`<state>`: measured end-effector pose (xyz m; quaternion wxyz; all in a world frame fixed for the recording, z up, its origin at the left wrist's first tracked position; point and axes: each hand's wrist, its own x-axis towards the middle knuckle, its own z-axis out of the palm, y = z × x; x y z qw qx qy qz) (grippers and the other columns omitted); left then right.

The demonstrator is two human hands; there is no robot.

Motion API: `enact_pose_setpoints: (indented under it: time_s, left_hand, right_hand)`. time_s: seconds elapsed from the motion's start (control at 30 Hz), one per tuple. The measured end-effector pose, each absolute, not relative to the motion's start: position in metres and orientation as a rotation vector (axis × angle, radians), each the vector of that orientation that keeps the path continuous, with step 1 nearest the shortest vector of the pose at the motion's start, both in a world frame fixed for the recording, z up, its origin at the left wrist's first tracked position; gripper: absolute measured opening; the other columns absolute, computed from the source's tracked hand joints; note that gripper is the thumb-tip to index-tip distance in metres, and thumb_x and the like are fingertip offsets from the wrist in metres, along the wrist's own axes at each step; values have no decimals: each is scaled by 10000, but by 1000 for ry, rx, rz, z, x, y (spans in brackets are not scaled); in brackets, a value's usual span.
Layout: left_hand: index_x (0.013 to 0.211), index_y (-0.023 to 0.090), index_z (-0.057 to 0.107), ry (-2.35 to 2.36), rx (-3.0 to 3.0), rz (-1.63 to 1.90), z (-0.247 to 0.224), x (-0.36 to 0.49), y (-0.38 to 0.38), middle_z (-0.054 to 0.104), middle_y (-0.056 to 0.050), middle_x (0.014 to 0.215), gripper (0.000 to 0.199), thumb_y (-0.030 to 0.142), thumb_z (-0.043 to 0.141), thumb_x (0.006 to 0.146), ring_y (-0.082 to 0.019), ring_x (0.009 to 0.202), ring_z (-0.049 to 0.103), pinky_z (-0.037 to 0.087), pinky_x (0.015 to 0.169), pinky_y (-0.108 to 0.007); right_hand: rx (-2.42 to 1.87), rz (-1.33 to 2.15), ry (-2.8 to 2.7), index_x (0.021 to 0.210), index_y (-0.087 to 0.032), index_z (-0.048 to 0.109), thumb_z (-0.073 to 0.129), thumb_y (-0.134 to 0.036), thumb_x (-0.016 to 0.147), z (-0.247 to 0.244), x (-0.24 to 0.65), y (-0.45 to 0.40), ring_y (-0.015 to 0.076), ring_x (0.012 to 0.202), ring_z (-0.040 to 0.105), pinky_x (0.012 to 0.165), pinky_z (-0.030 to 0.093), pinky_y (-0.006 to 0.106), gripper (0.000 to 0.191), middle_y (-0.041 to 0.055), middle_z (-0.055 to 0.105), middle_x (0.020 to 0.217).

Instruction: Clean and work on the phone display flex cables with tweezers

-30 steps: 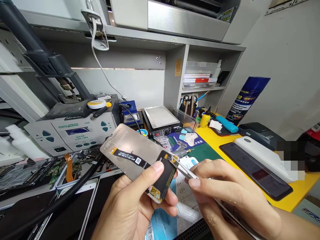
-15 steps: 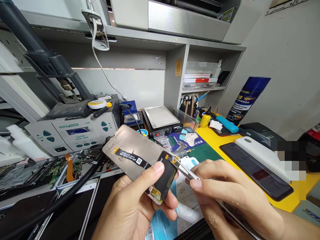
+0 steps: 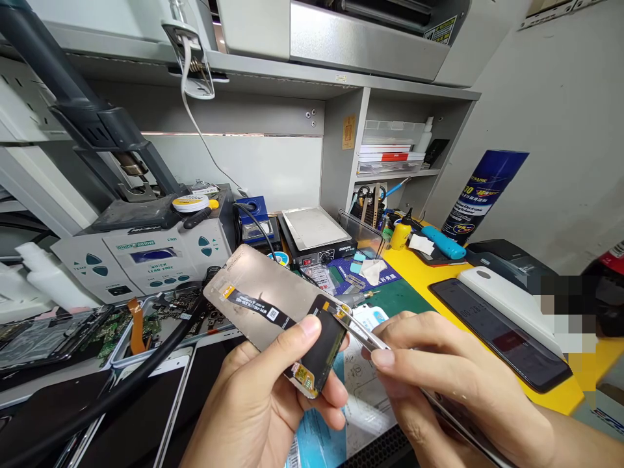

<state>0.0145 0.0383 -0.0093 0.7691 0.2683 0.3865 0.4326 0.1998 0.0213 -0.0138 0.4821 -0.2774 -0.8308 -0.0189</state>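
My left hand (image 3: pixel 273 383) is closed around a phone screen (image 3: pixel 260 273), its metallic back turned up and tilted. The thumb presses on the black lower part, beside a dark flex cable (image 3: pixel 256 305) with a printed label. A gold contact patch (image 3: pixel 305 377) shows at the near corner. In my right hand (image 3: pixel 439 370) is a pair of tweezers (image 3: pixel 366 337), pinched between thumb and fingers. Their tips lie at the gold connector area on the screen's right edge; whether they grip anything there I cannot tell.
A hot-air station (image 3: pixel 151 260) and a thick black hose (image 3: pixel 121 383) are at left, near circuit boards. Behind the screen sits a small heating plate (image 3: pixel 319 231). At right, a phone showing a timer (image 3: pixel 497 331) lies on the yellow surface near a blue spray can (image 3: pixel 482 195).
Almost nothing differs. The screen's far end has shifted very slightly to the right, while both hands and the tweezers keep nearly the same place.
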Motion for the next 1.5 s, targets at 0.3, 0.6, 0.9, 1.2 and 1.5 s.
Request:
enact_pose_setpoints:
  time_s: [0.3,0.6,0.9,1.2,1.5]
  left_hand:
    - [640,150,681,817,599,907,-6,16,40,629,-39,527,226,306,682,802,-146,476,546,503,485,-265]
    - [706,154,684,907,584,949,-1,21,40,593,-21,487,279,430,728,708,-191,476,589,505,443,-298]
    - [677,157,681,894,570,939,0,19,38,618,-30,527,216,358,736,732,-172,478,576,509,459,-286]
    - [555,188,654,897,709,1003,-8,14,38,569,0,471,294,310,680,821,-139,459,529,497,460,-249]
    - [494,206,615,1080,961,958,-7,13,36,581,-19,483,409,472,673,799,-193,527,585,528,545,-299]
  right_hand:
    - [-720,-47,-1990,1117,-165,593,582,88,695,-15,199,15,147,661,688,569,594,235,492,51,643,819]
    - [-716,-11,-1977,1133,-158,602,573,112,696,-16,201,15,140,692,695,613,606,217,515,49,641,833]
    - [-733,-27,-1955,1128,-175,610,566,108,697,-16,197,14,140,661,693,582,603,219,517,48,649,822]
    - [-748,-71,-1996,1136,-203,598,568,64,705,-13,197,19,143,592,667,520,576,229,508,32,655,765]
    - [-742,-78,-2012,1133,-184,592,580,36,732,-13,200,20,151,614,669,529,573,228,458,41,659,768]
